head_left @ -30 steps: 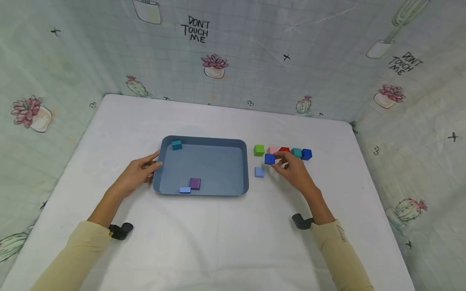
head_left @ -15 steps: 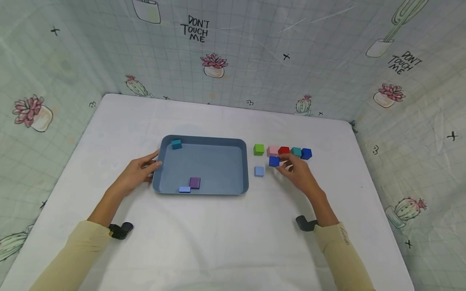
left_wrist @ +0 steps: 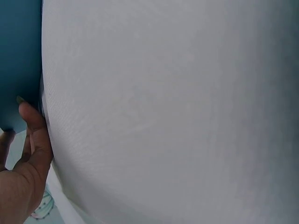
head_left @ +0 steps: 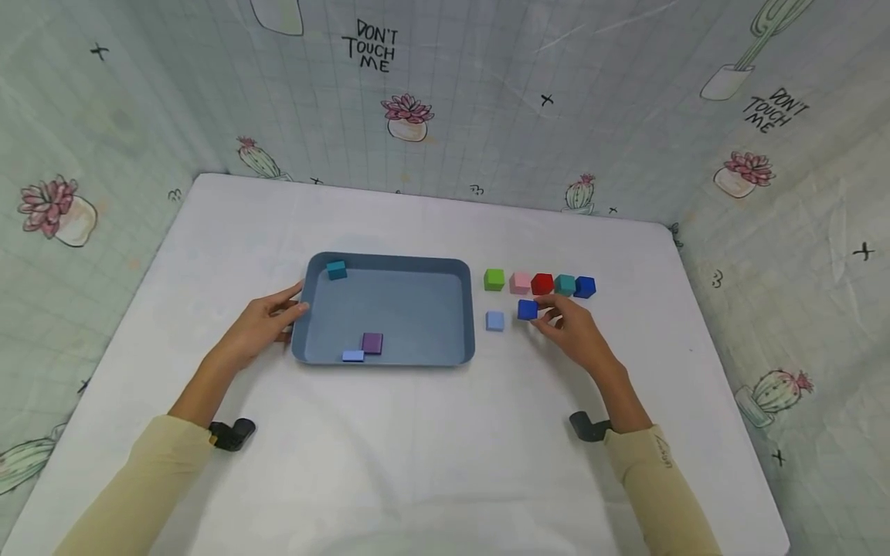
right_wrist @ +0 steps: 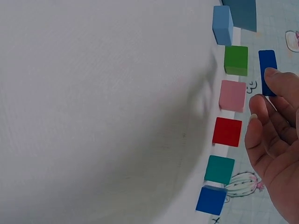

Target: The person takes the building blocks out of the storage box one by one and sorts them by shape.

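Observation:
Between thumb and fingertips, my right hand (head_left: 573, 332) pinches a dark blue block (head_left: 527, 310), also seen in the right wrist view as a blue block (right_wrist: 267, 72). It is in front of a row made of a green block (head_left: 494, 279), a pink block (head_left: 520, 283), a red block (head_left: 542, 283), a teal block (head_left: 565, 285) and another dark blue block (head_left: 585, 286). A light blue block (head_left: 494, 321) lies to its left. My left hand (head_left: 257, 324) grips the left rim of a blue-grey tray (head_left: 389, 309), some fingers hidden.
Inside the tray lie a teal block (head_left: 337, 269) at the back left, a purple block (head_left: 372, 344) and a light blue piece (head_left: 353, 356) near the front wall. A white cloth (head_left: 417, 455) covers the table. Printed curtains (head_left: 473, 93) stand behind and at both sides.
My right hand has moved slightly right and toward me with the dark blue block, uncovering the pink and red blocks. The left hand stays on the tray.

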Demonstrator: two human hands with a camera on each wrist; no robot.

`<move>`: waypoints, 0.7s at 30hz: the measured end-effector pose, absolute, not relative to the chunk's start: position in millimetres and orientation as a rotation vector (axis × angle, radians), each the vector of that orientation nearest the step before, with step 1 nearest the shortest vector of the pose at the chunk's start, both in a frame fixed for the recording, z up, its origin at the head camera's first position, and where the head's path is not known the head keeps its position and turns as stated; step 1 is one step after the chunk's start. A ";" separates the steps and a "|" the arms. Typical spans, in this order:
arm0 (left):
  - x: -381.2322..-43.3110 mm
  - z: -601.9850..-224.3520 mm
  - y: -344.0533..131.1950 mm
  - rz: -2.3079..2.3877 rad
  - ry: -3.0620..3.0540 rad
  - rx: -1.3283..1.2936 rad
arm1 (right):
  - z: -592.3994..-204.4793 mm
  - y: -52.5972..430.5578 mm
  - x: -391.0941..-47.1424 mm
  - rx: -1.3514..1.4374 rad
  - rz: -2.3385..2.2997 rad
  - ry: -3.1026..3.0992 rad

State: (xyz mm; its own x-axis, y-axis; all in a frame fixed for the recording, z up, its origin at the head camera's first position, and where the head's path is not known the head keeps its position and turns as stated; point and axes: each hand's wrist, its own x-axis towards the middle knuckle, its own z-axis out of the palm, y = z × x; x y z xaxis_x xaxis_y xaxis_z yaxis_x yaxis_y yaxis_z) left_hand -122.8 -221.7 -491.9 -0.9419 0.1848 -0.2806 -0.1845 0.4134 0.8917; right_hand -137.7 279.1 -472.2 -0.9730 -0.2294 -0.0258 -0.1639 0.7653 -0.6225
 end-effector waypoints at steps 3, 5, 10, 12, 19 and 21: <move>-123.2 -489.9 -221.2 1.543 2.335 -0.001 | -473.8 280.6 -139.1 -0.312 -0.983 2.851; -123.3 -489.8 -221.1 1.541 2.339 -0.004 | -476.2 281.4 -139.4 -0.303 -0.975 2.840; -123.7 -492.6 -222.1 1.536 2.343 -0.010 | -481.6 281.1 -139.0 -0.242 -0.960 2.788; -124.2 -494.0 -223.0 1.537 2.338 -0.012 | -482.4 279.8 -138.6 -0.220 -0.955 2.771; -124.4 -494.2 -222.5 1.525 2.349 -0.022 | -483.7 278.7 -139.3 -0.211 -0.931 2.750; -124.2 -494.1 -222.7 1.527 2.350 -0.020 | -483.9 278.5 -139.4 -0.215 -0.926 2.750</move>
